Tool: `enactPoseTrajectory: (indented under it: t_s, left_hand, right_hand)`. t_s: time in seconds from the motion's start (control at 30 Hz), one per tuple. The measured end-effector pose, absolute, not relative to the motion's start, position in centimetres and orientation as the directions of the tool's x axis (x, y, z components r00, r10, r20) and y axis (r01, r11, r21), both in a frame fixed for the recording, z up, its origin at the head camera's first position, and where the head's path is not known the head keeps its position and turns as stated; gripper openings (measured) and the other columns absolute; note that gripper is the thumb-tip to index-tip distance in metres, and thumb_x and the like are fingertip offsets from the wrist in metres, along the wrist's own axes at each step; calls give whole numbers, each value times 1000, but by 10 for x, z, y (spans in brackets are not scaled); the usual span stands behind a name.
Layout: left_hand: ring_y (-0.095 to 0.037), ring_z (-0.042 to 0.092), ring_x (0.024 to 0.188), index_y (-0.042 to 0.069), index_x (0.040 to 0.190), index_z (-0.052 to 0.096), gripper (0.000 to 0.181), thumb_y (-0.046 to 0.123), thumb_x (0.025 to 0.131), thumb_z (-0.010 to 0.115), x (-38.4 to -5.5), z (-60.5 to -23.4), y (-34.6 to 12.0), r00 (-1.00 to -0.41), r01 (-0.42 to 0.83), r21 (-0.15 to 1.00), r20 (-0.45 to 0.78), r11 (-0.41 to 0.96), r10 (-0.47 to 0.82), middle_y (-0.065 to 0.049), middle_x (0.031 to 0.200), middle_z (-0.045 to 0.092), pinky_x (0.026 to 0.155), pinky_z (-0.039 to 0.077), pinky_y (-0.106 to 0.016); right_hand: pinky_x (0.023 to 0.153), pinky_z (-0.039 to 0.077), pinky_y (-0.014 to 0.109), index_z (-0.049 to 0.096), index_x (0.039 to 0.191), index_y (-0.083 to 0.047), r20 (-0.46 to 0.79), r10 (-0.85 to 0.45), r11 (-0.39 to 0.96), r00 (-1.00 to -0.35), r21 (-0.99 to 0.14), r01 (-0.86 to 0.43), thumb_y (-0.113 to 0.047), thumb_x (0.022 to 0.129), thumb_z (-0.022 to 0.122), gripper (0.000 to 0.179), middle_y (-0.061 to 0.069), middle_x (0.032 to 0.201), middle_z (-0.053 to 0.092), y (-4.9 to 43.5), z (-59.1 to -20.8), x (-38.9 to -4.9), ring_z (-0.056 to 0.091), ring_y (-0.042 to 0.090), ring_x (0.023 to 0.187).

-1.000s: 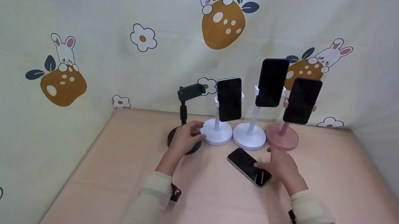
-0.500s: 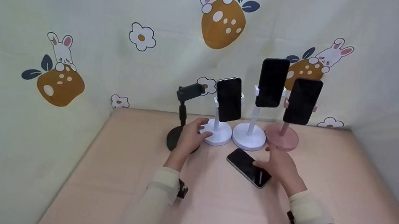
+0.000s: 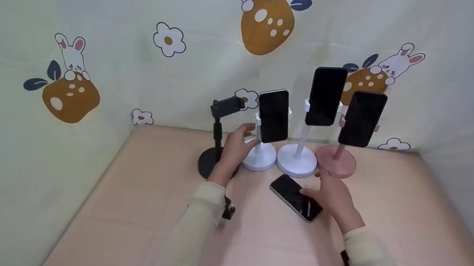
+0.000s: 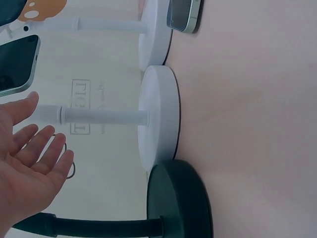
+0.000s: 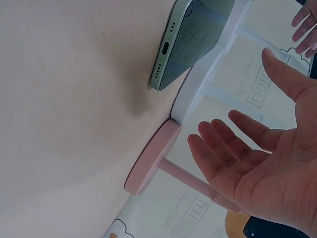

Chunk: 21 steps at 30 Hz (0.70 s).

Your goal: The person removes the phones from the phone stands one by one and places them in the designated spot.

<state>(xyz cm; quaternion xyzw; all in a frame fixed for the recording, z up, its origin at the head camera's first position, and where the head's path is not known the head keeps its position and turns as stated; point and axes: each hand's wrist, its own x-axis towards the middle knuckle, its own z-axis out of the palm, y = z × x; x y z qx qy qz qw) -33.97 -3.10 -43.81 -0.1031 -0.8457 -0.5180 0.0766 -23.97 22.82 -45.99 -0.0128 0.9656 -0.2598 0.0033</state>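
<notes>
My left hand [image 3: 235, 148] is raised beside the pole of the left white phone stand [image 3: 261, 159], which carries a dark-screened phone [image 3: 273, 116]. In the left wrist view its fingers [image 4: 43, 153] are spread and loosely bent, holding nothing, and the thumb reaches close to the mounted phone's lower edge. My right hand [image 3: 336, 200] hovers over the right end of another phone [image 3: 293, 197], which lies screen up on the table. The right wrist view shows that hand [image 5: 257, 158] with relaxed fingers and nothing in the palm, near the pink stand [image 5: 153, 158].
A black stand [image 3: 206, 163] with no phone in its clamp stands behind my left forearm. A second white stand [image 3: 296, 163] and the pink stand hold phones upright in the row. A cloth printed with rabbits and flowers backs the pinkish table [image 3: 139, 211].
My left hand has moved right and upward, from over the black stand's base to beside the left white stand's pole. The right hand and the lying phone have stayed about where they were.
</notes>
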Motion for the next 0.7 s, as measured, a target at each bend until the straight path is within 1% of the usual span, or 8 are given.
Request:
enactPoseTrajectory:
  t_s: [0.23,0.43,0.57,0.7]
  left_hand:
    - [-27,53,135,10,144,50,51,12,95,66,-359,-443,-23,-976,215,880,201,424,80,-10,149,53,112,45,-39]
    - [-27,50,139,10,146,46,48,9,99,58,-370,-439,-18,-977,214,873,198,439,83,-11,152,49,113,44,-40]
    - [-29,51,137,7,142,48,42,6,101,54,-376,-435,-13,-969,246,845,228,475,97,-15,147,54,116,41,-40]
    - [-30,56,133,4,133,54,33,7,100,55,-380,-433,-8,-962,270,835,252,479,104,-17,138,61,114,43,-40]
  right_hand:
    - [104,47,58,39,146,-5,25,-26,854,-999,-518,-35,-33,86,78,77,24,135,58,226,-460,-237,59,39,115]
    - [103,47,58,46,143,-5,53,-25,853,-998,-520,-49,-31,86,79,71,23,132,59,228,-457,-235,59,39,114]
    - [102,48,57,50,138,-5,53,-16,848,-998,-528,-42,-31,86,79,65,22,131,60,230,-457,-236,58,37,112]
    - [101,48,57,50,137,-4,66,-15,850,-998,-525,-47,-31,86,79,65,22,131,60,233,-459,-237,59,37,112]
